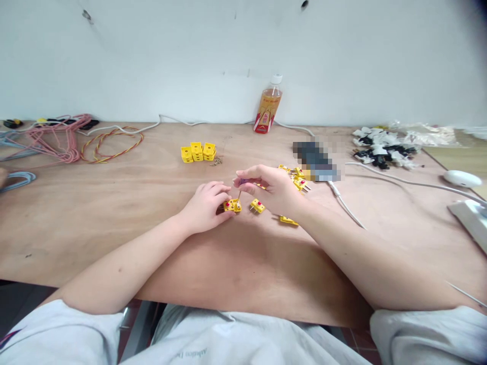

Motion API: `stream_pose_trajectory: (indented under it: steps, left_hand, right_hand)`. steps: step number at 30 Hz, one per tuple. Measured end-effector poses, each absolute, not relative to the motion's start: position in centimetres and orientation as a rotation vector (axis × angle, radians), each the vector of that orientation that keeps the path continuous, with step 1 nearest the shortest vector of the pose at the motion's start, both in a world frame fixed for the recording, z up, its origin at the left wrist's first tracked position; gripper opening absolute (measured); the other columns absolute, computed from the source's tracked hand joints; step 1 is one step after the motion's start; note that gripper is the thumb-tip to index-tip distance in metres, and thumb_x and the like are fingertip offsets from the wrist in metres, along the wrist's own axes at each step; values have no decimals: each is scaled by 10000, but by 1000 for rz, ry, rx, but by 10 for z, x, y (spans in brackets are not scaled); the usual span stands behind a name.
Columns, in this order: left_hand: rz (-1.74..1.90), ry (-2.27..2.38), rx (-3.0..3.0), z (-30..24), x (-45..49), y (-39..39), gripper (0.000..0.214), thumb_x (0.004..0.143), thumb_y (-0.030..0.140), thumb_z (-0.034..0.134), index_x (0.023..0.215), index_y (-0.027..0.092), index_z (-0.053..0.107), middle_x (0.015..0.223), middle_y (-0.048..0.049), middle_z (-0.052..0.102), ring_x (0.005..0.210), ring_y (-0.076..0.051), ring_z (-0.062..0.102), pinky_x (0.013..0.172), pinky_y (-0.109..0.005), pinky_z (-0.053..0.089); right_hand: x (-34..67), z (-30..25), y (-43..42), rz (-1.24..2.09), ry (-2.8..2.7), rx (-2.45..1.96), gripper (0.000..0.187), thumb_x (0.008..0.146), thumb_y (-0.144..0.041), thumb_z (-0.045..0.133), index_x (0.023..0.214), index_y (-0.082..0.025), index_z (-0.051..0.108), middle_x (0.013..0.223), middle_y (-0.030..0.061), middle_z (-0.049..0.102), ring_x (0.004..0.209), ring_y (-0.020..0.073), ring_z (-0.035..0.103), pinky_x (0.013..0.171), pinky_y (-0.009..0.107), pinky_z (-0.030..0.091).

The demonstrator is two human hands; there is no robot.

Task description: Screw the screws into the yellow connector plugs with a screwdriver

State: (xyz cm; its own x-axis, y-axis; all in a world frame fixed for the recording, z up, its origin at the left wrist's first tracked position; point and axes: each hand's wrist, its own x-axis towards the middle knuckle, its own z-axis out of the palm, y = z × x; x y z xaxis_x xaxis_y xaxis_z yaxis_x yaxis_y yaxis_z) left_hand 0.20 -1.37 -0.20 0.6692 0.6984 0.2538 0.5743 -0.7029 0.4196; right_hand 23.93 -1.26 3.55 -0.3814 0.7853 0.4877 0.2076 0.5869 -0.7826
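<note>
The left hand [205,207] curls around a yellow thermocouple connector [232,206]: light, stiff plastic, best held by its sides. The right hand's [272,191] fingers pinch a small screwdriver [239,193].

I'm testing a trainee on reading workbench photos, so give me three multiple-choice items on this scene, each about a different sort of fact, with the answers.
1. Where does the plastic bottle stand on the wooden workbench?
A) At the far edge, by the wall
B) At the near edge
C) Between the hands

2. How many stacks of yellow connector bodies stand together?
A) Two
B) Three
C) Five

3. What is the right hand doing?
A) Pinching a small purple-handled tool
B) Lying flat and empty
C) Gripping the bottle

1: A, the bottle stands beyond everything else, just before the wall.
2: B, three stacks stand side by side.
3: A, its fingertips hold the tool above the yellow connector in the left hand.
</note>
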Motion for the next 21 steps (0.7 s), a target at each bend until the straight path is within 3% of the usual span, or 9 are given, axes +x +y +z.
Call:
stream_pose_trajectory:
  steps: [7,16,21]
  left_hand:
    - [561,1075,2574,-4,7,-14,227,927,412,712,1057,227,693,1291,-117,686,1322,-337,552,1088,-546,447]
    - [575,1054,2574,-5,4,-14,242,956,423,679,1114,243,713,1319,-117,686,1338,-342,554,1117,-579,442]
    - [558,1088,2590,-6,5,-13,259,953,421,683,1130,237,730,1343,-121,684,1341,-348,553,1126,-591,437]
  right_hand:
    - [228,32,-17,513,-1928,-832,100,984,-279,648,1034,-225,716,972,80,778,882,210,755,798,362,615]
    - [231,30,-15,405,-1791,-935,219,994,-327,636,1193,-248,683,1025,68,800,890,201,761,808,353,616]
    - [257,57,3,334,-1773,-1114,225,958,-340,643,1148,-227,685,875,29,777,751,187,724,738,328,579]
